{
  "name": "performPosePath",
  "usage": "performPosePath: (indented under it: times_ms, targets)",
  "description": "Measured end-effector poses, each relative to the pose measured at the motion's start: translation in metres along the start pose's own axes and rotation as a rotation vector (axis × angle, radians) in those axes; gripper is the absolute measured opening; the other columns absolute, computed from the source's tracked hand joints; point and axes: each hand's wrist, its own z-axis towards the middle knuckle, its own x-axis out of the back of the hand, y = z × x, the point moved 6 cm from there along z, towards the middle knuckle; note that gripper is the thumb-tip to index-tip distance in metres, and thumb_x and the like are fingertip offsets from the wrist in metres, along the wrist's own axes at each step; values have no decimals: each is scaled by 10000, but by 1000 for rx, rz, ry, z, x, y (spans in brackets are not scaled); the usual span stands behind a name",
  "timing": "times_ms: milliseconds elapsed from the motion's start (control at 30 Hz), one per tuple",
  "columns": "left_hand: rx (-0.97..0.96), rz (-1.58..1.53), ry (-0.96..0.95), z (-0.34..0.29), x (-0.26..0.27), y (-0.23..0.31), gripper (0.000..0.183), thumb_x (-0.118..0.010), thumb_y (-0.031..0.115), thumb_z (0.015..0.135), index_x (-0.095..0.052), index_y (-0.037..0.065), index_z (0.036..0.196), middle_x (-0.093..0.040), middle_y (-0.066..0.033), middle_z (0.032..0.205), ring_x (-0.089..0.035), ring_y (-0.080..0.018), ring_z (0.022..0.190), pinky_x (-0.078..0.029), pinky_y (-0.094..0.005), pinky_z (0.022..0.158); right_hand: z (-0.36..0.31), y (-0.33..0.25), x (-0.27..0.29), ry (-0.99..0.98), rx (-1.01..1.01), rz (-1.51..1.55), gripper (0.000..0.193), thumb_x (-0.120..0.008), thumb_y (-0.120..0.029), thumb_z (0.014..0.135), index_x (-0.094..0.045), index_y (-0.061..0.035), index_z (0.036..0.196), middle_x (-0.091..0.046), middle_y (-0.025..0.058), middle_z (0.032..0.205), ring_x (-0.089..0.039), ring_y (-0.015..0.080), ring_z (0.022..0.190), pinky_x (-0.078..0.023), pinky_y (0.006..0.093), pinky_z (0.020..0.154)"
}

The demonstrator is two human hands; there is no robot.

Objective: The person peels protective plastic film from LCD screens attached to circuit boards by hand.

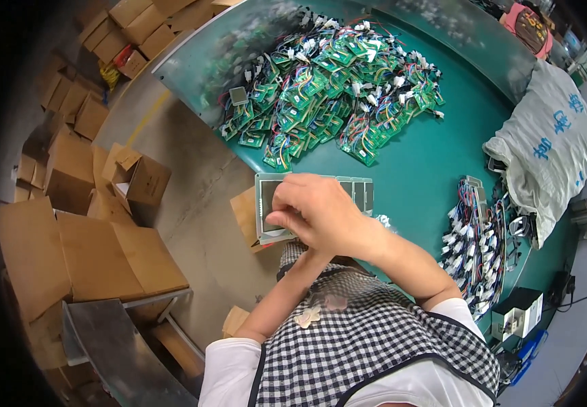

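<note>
Because the green table point(453, 159) carries so much loose wiring, a sweeping arm could snag a lead and drag parts along. The heap of wired circuit boards point(317, 91) is piled high on the far side, so pulling one board from below might tangle the coloured leads or topple others. The black-and-white checked apron point(368, 325) lies close to the work and could brush it. The grey-framed multi-cell panel point(266, 191) sits at the table's near left corner, its left end apparently beyond the edge; pressing there could tip it, and whether the cardboard point(242, 211) below props it cannot be told.

The left forearm point(281, 304) runs up beneath the right wrist, leaving its hand hidden and its grip unknown. The right hand point(322, 214) covers the panel's middle cells, fingers curled and thumb drawn close to them; what they pinch, if anything, cannot be made out. A small white scrap point(383, 221) beside that wrist is too indistinct to identify.
</note>
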Motion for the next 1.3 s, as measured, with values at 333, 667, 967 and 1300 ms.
performPosePath:
  times_ms: [333, 667, 967, 1300]
  targets:
    - [-16, 115, -42, 4, -1, -5, 134, -487, 157, 861, -496, 24, 873, -530, -52, 800, -521, -141, 695, -414, -311, 543, 0, -1, 10, -189, 34, -173, 313, -717, -204, 551, -467, -37, 639, -481, 91, 622, -508, 288, 628, -387, 381, 517]
    - [-35, 234, -98, -11, 3, -7, 132, -483, 156, 862, -496, 25, 850, -530, -49, 773, -522, -138, 668, -413, -309, 524, 3, 15, 8, -267, -90, -20, 247, -666, -167, 638, -465, -33, 587, -499, 89, 609, -518, 291, 608, -389, 383, 525]
    - [81, 120, -116, -17, 8, -28, 150, -478, 156, 864, -494, 24, 797, -521, -36, 690, -505, -121, 572, -390, -293, 456, -7, 3, 10, -12, 184, -207, 176, -646, -117, 625, -492, -65, 690, -457, 57, 649, -497, 257, 605, -389, 360, 500]
    - [772, 370, 121, 4, 69, -29, 291, -496, 283, 863, -575, 3, 886, -575, -42, 835, -533, -102, 748, -424, -218, 669, -146, 109, 82, 617, -317, -419, 69, -586, -18, 683, -529, -17, 721, -587, 97, 783, -566, 203, 665, -459, 288, 613]
